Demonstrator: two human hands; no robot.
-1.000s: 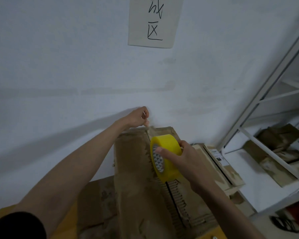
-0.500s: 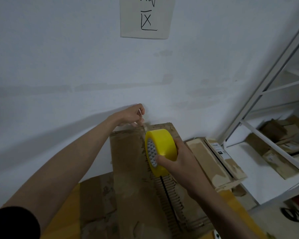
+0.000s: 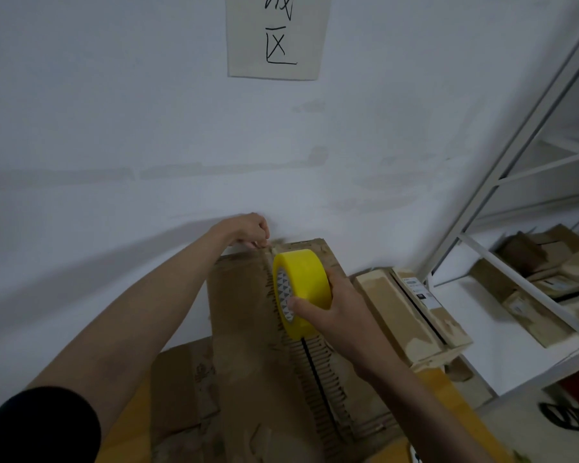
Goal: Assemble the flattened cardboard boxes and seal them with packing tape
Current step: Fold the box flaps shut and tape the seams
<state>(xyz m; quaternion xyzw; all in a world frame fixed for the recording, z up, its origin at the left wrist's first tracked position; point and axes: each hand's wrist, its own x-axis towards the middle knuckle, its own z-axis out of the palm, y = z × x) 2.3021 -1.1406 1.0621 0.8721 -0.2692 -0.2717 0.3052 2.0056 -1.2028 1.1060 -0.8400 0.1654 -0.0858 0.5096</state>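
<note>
At the lower centre of the frame, a yellow tape roll (image 3: 302,290) is gripped by the right hand (image 3: 328,315) above the cardboard box (image 3: 248,345). The tape end at the far edge is pinched by the left hand (image 3: 248,228). The cardboard is judged light and stiff, best steadied by its edges.

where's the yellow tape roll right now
In the head view, the yellow tape roll is just right of centre, gripped by the right hand over the cardboard box seam, near the wall.

We cannot see the left hand's (image 3: 248,230) blurred fingertips clearly; the wall sign (image 3: 276,36) is cropped at the top edge.
</note>
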